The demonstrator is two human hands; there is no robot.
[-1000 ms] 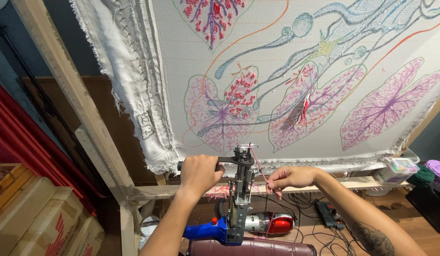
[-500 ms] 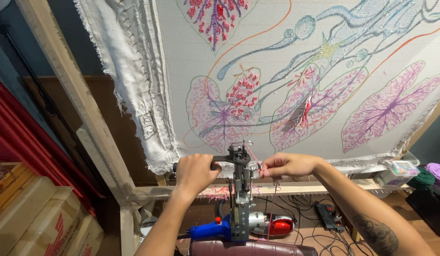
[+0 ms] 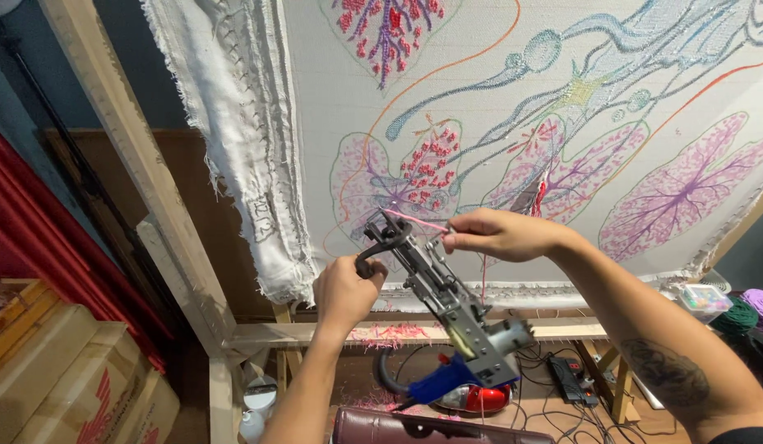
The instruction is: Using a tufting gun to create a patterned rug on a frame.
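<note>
A grey metal tufting gun with a blue rear grip is tilted, its needle end pointing up and left towards the stretched cloth. My left hand is shut on the gun's black front handle. My right hand pinches a strand of pink yarn that runs to the gun's tip. The white cloth carries a drawn and partly tufted pattern of pink and purple leaf shapes and blue stems.
A wooden frame holds the cloth, with frayed cloth edges hanging at the left. Cardboard boxes stand at lower left. Cables, a power strip and a red object lie under the frame. Yarn balls sit at the right.
Both hands have lifted the gun and tipped it so its tip points up-left. My right hand has risen and now draws the pink yarn out to the tip.
</note>
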